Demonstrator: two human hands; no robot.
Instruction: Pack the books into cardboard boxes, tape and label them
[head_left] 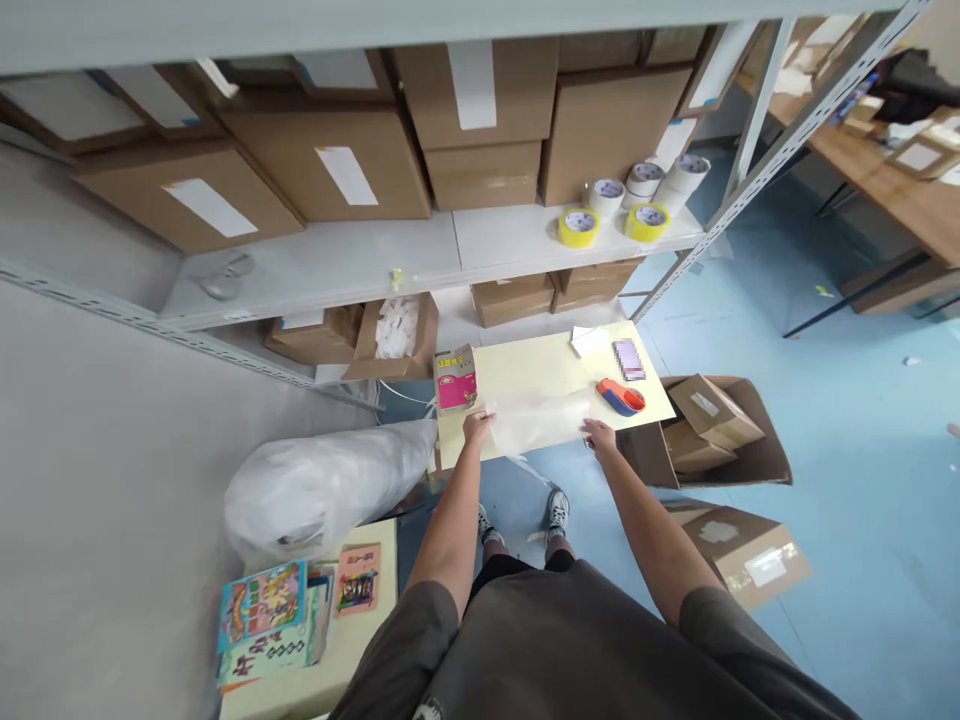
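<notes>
A translucent whitish plastic sheet (541, 422) lies stretched across the front of a pale yellow table (525, 362). At its left end my left hand (478, 427) is closed on the edge. My right hand (599, 436) pinches the opposite end by the table's front edge. Just beyond my left hand is a book or booklet with a pink and grey cover (455, 380). An orange and blue tape dispenser (621, 397) rests to the right of the sheet. Behind it are some white papers (590, 341) and a small purple-and-white item (628, 360), its detail blurred out.
A metal shelf (420, 250) with cardboard boxes (330, 165) and tape rolls (578, 228) stands ahead. Left is a large plastic-wrapped roll (322, 490), with picture books (262, 610) nearer me. Open cartons (776, 455) and a taped box (750, 555) are on the right floor.
</notes>
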